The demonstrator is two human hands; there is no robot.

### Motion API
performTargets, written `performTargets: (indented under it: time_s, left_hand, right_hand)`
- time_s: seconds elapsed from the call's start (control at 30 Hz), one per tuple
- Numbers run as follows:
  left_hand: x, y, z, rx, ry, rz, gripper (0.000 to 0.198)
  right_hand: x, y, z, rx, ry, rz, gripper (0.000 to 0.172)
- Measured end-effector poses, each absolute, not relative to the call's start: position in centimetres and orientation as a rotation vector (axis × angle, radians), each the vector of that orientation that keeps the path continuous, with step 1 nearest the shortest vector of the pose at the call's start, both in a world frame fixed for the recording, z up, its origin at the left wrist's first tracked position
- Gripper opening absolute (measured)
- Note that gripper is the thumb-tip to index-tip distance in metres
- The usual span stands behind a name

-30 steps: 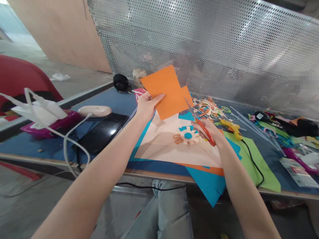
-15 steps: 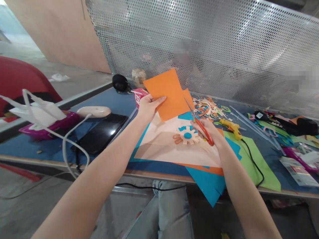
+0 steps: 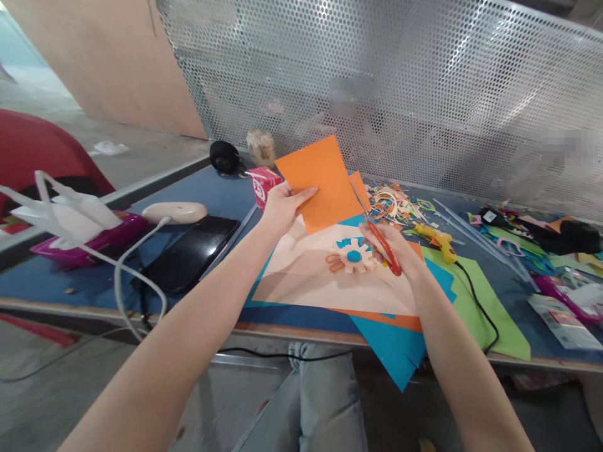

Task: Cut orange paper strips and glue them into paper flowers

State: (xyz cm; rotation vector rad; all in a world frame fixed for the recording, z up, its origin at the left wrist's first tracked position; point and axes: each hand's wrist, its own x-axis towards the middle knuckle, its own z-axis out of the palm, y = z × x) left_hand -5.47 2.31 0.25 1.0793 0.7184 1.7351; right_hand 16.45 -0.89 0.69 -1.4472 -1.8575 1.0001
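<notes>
– Over the blue table, what's the left hand doing? Quick.

– Grasping. It's pinching the orange paper at the lower left edge, thumb lying across the near face, other fingers mostly hiding behind.

– So the paper is sitting where, relative to that hand?

– Extending up and to the right of it, tilting, being held clear of the table.

– Right hand?

– Closing around the red handles of the scissors. Blades are pointing up and left, away from the person.

– Touching the paper?

– Blades are lying along the gap between the main piece and a narrow strip at its right side. Can't tell if the strip is joining on at the bottom. Can't tell how far the blades are opening either.

– Paper versus right hand, then?

– It's standing up and left of that hand; the scissors are bridging the two.

– Underneath?

– A peach sheet is lying on the table, and a paper flower with a blue centre is resting on it, just left of the right hand.

– Nearby?

– Paper scraps are piling up beyond the right hand. A yellow glue gun is lying to its right, its cord trailing over a green sheet.
</notes>
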Motion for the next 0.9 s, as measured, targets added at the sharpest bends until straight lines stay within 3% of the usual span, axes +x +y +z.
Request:
performTargets:
  time_s: [0.57,0.9]
  left_hand:
    - [-4.9,1.9,0.4,1.047,0.756,1.66,0.035]
    - [-4.8,2.0,0.1,1.043,0.766,1.645,0.036]
  right_hand:
    - [15.5,-1.8,1.2,-1.396,-1.625,1.266,0.045]
    - [15.7,-1.7,1.0,-1.388,-1.697,1.17,0.046]
